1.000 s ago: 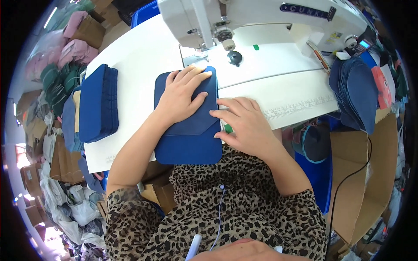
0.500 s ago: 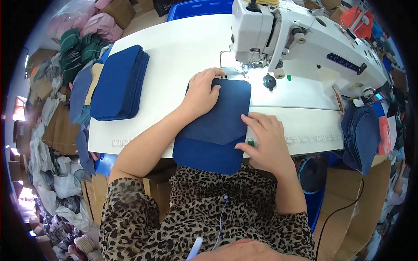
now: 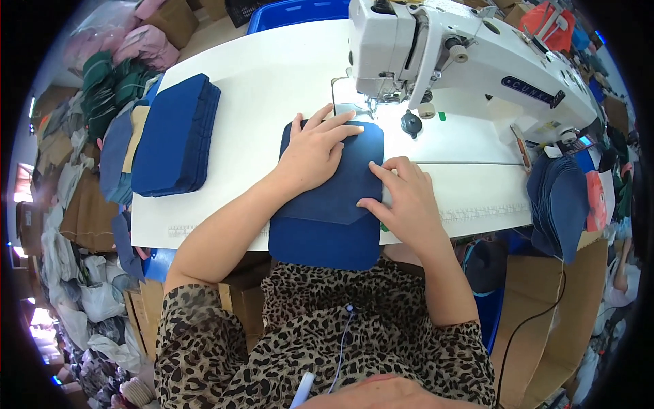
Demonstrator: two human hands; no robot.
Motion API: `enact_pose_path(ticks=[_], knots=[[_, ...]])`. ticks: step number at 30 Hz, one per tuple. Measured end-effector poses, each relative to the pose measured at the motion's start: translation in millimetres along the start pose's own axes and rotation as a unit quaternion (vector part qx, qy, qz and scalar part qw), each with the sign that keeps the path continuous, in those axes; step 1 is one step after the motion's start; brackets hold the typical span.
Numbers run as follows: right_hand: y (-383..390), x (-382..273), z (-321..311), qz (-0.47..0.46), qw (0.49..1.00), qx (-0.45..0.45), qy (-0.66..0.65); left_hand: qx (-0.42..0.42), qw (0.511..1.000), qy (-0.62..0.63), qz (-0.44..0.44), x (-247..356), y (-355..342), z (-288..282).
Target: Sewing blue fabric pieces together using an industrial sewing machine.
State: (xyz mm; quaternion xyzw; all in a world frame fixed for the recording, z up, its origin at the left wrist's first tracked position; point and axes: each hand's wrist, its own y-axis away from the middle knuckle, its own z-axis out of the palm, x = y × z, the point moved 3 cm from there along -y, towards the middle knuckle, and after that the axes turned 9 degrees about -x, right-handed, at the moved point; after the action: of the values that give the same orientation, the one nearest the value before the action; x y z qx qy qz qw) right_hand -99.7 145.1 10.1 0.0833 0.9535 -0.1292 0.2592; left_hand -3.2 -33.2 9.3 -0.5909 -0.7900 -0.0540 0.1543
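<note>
Dark blue fabric piece (image 3: 328,204): rounded rectangular panel, two layers, with a pointed flap seam across the lower part; lying flat on the white bench (image 3: 259,88), top edge under the needle of the white sewing machine (image 3: 443,54), bottom edge overhanging the bench front. Left hand (image 3: 315,151) pressed flat on its upper part, fingers spread. Right hand (image 3: 403,199) flat at its right edge, fingers extended, gripping nothing. Stack of similar blue pieces (image 3: 176,135) well apart to the left.

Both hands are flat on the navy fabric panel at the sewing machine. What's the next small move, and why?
Probably slide the navy fabric panel a little further under the needle. Its top edge lies just at the presser foot, the left hand presses its upper part flat and the right hand steadies its right edge.
</note>
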Motion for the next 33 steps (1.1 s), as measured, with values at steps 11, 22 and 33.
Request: enact_pose_path(ticks=[11, 22, 33], knots=[[0, 3, 2, 0.024, 1.000, -0.008, 0.001, -0.076, 0.997, -0.032, -0.012, 7, -3, 1], [-4, 2, 1, 0.046, 0.998, -0.033, 0.001, -0.091, 0.986, -0.141, 0.014, 15, -1, -1], [19, -2, 3, -0.032, 0.996, 0.085, 0.013, -0.143, 0.983, -0.078, 0.082, 21, -5, 0]])
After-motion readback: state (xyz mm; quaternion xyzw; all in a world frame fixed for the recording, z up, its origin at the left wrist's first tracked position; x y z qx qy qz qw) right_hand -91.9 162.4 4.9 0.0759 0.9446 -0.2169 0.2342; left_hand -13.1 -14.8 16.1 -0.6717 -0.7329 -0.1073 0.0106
